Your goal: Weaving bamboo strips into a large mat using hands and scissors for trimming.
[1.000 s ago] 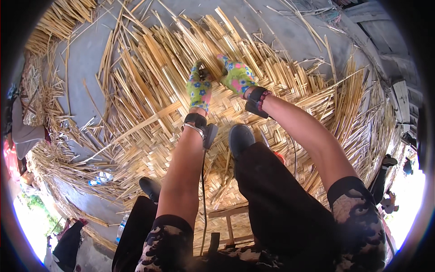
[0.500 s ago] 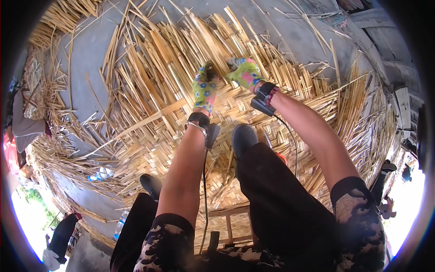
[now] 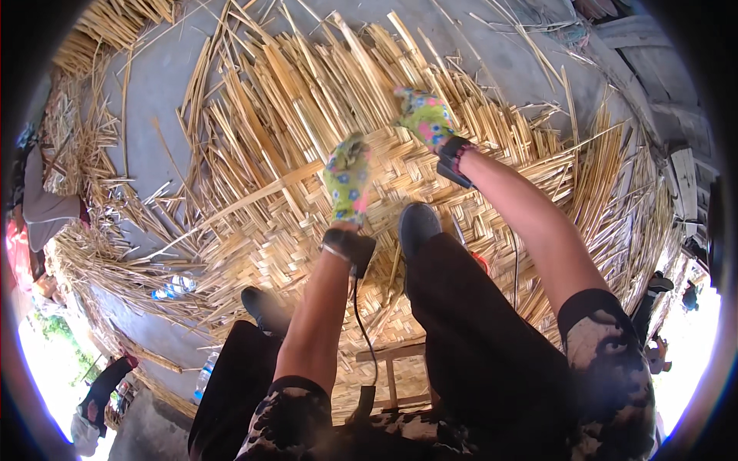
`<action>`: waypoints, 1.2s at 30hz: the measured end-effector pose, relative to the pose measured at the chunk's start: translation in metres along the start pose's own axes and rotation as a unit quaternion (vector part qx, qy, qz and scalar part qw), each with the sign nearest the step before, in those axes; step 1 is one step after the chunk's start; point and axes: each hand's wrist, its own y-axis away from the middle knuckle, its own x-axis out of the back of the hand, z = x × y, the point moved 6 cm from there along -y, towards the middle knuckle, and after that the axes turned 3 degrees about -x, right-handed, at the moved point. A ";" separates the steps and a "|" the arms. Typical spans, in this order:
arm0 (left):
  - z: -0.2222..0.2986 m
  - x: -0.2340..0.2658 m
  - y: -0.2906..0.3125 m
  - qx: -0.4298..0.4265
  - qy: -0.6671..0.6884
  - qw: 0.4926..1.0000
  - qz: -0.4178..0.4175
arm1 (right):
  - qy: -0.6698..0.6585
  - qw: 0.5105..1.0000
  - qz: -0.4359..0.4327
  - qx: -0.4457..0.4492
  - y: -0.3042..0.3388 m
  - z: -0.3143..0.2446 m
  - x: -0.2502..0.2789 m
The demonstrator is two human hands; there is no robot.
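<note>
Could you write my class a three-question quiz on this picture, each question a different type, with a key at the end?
1. True or false: the right hand is bare, without a glove.
2. Multiple choice: what lies directly under the right shoe? A) a blue tarp B) a woven mat C) green grass
3. Fill in: of the left hand and the right, the one nearer the picture's top edge is the ____ hand.

Key: 1. False; 2. B; 3. right

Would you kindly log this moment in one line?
left hand: gloved, over woven mat | right hand: gloved, near unwoven strips | both grips: unclear
</note>
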 end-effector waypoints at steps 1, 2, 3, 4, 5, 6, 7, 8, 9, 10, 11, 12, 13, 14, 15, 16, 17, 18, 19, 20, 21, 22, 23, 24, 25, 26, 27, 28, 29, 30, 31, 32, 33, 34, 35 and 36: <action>-0.007 0.011 0.009 0.034 0.121 0.992 0.026 | -0.118 0.992 0.027 0.025 0.014 -0.004 0.007; -0.014 0.032 0.021 0.069 0.094 0.992 0.053 | -0.222 0.970 0.018 0.097 0.040 -0.010 0.011; -0.019 0.052 0.031 0.078 0.129 0.984 0.092 | -0.388 0.913 -0.034 0.118 0.067 -0.011 0.011; -0.029 0.074 0.041 0.121 0.148 0.972 0.136 | -0.236 0.962 -0.008 0.137 0.101 -0.009 0.019; -0.036 0.099 0.050 0.151 0.120 0.968 0.163 | 0.024 0.988 0.047 0.144 0.135 -0.006 0.027; -0.041 0.125 0.055 0.168 0.099 0.962 0.189 | 0.191 0.959 0.101 0.183 0.172 -0.006 0.036; -0.047 0.148 0.059 0.174 0.099 0.956 0.215 | 0.214 0.950 0.112 0.197 0.203 0.000 0.040; -0.057 0.170 0.060 0.203 0.124 0.942 0.238 | 0.218 0.963 0.113 0.108 0.227 0.018 0.044; -0.064 0.188 0.059 0.186 0.150 0.936 0.258 | 0.205 0.970 0.113 0.068 0.247 0.032 0.046; -0.073 0.206 0.057 0.183 0.172 0.927 0.280 | 0.192 0.974 0.114 0.027 0.264 0.046 0.047; -0.082 0.219 0.049 0.183 0.193 0.929 0.259 | 0.186 0.976 0.116 -0.002 0.276 0.060 0.047; -0.089 0.226 0.037 0.169 0.195 0.944 0.207 | 0.183 0.976 0.118 -0.025 0.286 0.072 0.047; -0.100 0.230 0.031 0.147 0.288 0.922 0.214 | 0.181 0.975 0.120 -0.039 0.293 0.081 0.047; -0.111 0.233 0.026 0.139 0.380 0.885 0.232 | 0.178 0.975 0.121 -0.049 0.298 0.089 0.047; -0.117 0.234 0.023 0.129 0.308 0.920 0.206 | 0.175 0.975 0.121 -0.056 0.303 0.095 0.046; -0.117 0.236 0.019 0.098 0.237 0.952 0.166 | 0.173 0.975 0.122 -0.061 0.306 0.099 0.046; -0.115 0.240 0.015 0.085 0.124 0.979 0.137 | 0.170 0.975 0.125 -0.064 0.309 0.102 0.047; -0.111 0.244 0.014 0.064 0.070 0.989 0.116 | 0.169 0.975 0.127 -0.065 0.311 0.104 0.047; -0.101 0.247 0.015 0.015 -0.040 0.995 0.095 | 0.167 0.976 0.128 -0.065 0.312 0.106 0.047; -0.089 0.254 0.018 -0.004 -0.193 0.978 0.077 | 0.166 0.976 0.129 -0.061 0.313 0.107 0.047; -0.075 0.260 0.023 -0.024 -0.341 0.937 0.068 | 0.163 0.976 0.128 -0.059 0.312 0.109 0.046; -0.065 0.268 0.036 -0.010 -0.341 0.938 0.064 | 0.158 0.978 0.126 -0.055 0.312 0.109 0.046; -0.048 0.279 0.048 -0.037 -0.335 0.939 0.071 | 0.154 0.979 0.125 -0.052 0.311 0.110 0.045; -0.036 0.295 0.057 -0.012 -0.346 0.935 0.080 | 0.148 0.980 0.123 -0.048 0.310 0.108 0.044; -0.020 0.307 0.065 -0.029 -0.348 0.931 0.100 | 0.142 0.982 0.122 -0.040 0.307 0.104 0.044; -0.006 0.319 0.071 -0.048 -0.348 0.928 0.120 | 0.137 0.983 0.120 -0.030 0.304 0.096 0.044; 0.002 0.338 0.076 -0.016 -0.310 0.940 0.142 | 0.128 0.985 0.117 -0.016 0.299 0.084 0.044; 0.015 0.350 0.081 -0.053 -0.330 0.934 0.126 | 0.115 0.987 0.111 -0.002 0.293 0.067 0.043; 0.029 0.362 0.087 -0.113 -0.347 0.924 0.118 | 0.092 0.990 0.100 0.023 0.285 0.044 0.041; 0.034 0.373 0.093 -0.117 -0.390 0.908 0.101 | 0.062 0.994 0.080 0.048 0.274 0.016 0.036; 0.048 0.383 0.103 -0.206 -0.431 0.872 0.106 | 0.066 0.994 0.053 0.073 0.261 -0.017 0.028; 0.052 0.389 0.110 -0.237 -0.495 0.830 0.099 | 0.025 0.992 -0.002 0.120 0.247 -0.054 0.015; 0.055 0.391 0.117 -0.285 -0.551 0.779 0.094 | 0.241 0.930 0.008 0.276 0.240 -0.102 0.004; 0.052 0.397 0.117 -0.259 -0.563 0.778 0.105 | 0.325 0.790 0.057 0.517 0.241 -0.155 -0.020; 0.050 0.399 0.118 -0.251 -0.571 0.772 0.118 | 0.244 0.843 -0.005 0.480 0.223 -0.182 -0.037; 0.048 0.402 0.120 -0.230 -0.574 0.771 0.149 | 0.271 0.824 -0.059 0.494 0.211 -0.207 -0.058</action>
